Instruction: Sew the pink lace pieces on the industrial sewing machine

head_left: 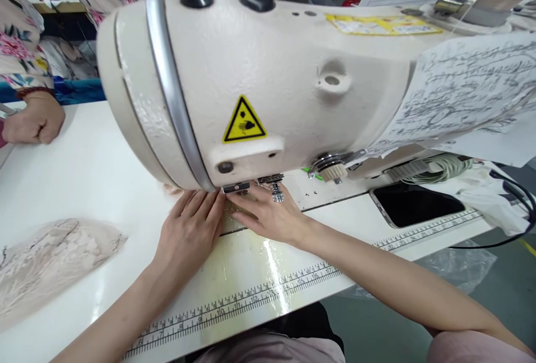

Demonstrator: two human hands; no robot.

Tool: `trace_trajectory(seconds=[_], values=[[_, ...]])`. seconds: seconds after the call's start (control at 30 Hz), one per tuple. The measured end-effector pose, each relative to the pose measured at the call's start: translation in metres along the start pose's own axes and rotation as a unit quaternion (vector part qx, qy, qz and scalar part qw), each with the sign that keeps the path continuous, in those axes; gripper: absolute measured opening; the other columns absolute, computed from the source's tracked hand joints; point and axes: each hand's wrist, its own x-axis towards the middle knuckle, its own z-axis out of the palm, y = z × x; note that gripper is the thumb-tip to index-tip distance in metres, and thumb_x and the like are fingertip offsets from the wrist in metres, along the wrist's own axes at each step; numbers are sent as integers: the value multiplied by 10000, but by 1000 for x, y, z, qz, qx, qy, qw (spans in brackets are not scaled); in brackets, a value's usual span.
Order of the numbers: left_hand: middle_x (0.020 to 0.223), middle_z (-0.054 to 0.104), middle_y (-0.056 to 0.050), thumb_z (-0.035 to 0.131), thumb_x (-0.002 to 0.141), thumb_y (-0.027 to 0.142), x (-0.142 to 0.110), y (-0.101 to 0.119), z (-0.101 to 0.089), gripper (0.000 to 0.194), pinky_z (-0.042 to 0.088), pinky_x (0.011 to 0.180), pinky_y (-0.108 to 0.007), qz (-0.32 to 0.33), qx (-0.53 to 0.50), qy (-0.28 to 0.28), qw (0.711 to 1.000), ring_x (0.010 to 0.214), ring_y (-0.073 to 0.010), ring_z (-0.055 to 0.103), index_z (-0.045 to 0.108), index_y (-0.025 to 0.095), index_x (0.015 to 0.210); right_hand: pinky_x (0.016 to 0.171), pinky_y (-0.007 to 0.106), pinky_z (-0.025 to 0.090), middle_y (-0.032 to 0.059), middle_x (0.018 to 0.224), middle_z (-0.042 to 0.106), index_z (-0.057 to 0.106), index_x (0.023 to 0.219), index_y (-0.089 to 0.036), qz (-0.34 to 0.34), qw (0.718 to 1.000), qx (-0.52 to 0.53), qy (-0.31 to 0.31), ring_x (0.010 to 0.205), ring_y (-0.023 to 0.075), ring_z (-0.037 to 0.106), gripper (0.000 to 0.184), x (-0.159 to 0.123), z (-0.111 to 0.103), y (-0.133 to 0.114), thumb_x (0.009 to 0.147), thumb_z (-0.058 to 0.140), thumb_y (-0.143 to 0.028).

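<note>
A cream sewing machine (268,72) fills the upper middle of the view, its head over both hands. My left hand (192,226) lies palm down on the white table, fingers stretched forward and their tips hidden by the machine head. My right hand (274,215) reaches in from the right, fingers spread and flat beside the needle area, thumb apart. A small edge of pale, skin-toned fabric (172,190) shows just beyond my left fingers. Whether either hand touches more of it is hidden behind the head. The needle and presser foot cannot be seen clearly.
Pale lace pieces in a heap (62,257) lie at the left. A phone (419,205) rests at the right, near coiled cord (435,170). A printed ruler (238,301) runs along the front edge. Another person's hand (36,120) rests at the table's far left.
</note>
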Motion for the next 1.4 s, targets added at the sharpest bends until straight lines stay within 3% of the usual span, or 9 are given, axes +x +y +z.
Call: trace_trajectory(seconds=[0.3,0.67,0.9,1.03,1.13,1.23,1.3,1.4], values=[[1096,726,-130,507,937,163,1,0,0,300,515,934,-459,2,1,8,1000,912,-268,692,626,51,1189,733,353,443,90,1098,687,613,1280,-264,-18,1000,1,6,925,222,630,404,2,0,3,999,391,-450],[1163,704,-125,510,931,188,-1,0,1,373,488,996,-464,-15,-3,-17,1000,1006,-270,667,581,70,1278,812,372,444,93,1171,669,594,1317,-287,17,1000,16,-17,867,210,608,409,3,-1,1,969,472,-463],[1209,686,-143,520,923,186,-3,2,3,368,476,1016,-474,-24,-3,-1,1000,1094,-301,645,603,56,1257,834,405,454,77,930,716,622,1286,-307,32,999,38,-7,967,254,609,398,2,6,7,980,439,-484],[1241,666,-161,507,934,207,-5,3,-2,371,478,1007,-492,-36,7,10,999,1156,-330,611,605,49,1254,744,379,465,79,762,696,745,1009,-198,43,998,14,-32,793,235,622,397,9,-9,22,979,436,-445],[1190,689,-142,456,967,252,3,-9,-7,334,508,951,-472,-54,-13,-6,998,1159,-318,606,642,93,1194,589,325,422,91,658,651,737,802,-152,90,992,-34,-80,651,221,586,417,9,-29,38,960,453,-413],[1008,724,-103,364,990,270,21,-37,-9,353,542,823,-408,-105,-69,-68,990,1043,-279,647,696,154,1010,501,293,386,117,806,695,719,998,-152,124,985,-63,-99,681,240,618,322,-2,-47,52,942,460,-336],[944,716,-87,343,982,269,31,-58,-7,369,542,742,-366,-124,-80,-89,985,961,-257,657,699,184,932,565,326,477,134,1041,707,669,1145,-160,122,986,-65,-90,804,258,661,332,-15,-53,57,946,417,-245],[993,703,-81,352,969,310,36,-80,-8,357,509,623,-322,-153,-76,-119,978,949,-259,645,697,221,990,762,391,565,150,1249,652,625,1225,-145,99,989,-80,-69,1090,293,640,393,-37,-54,59,932,363,-143]])
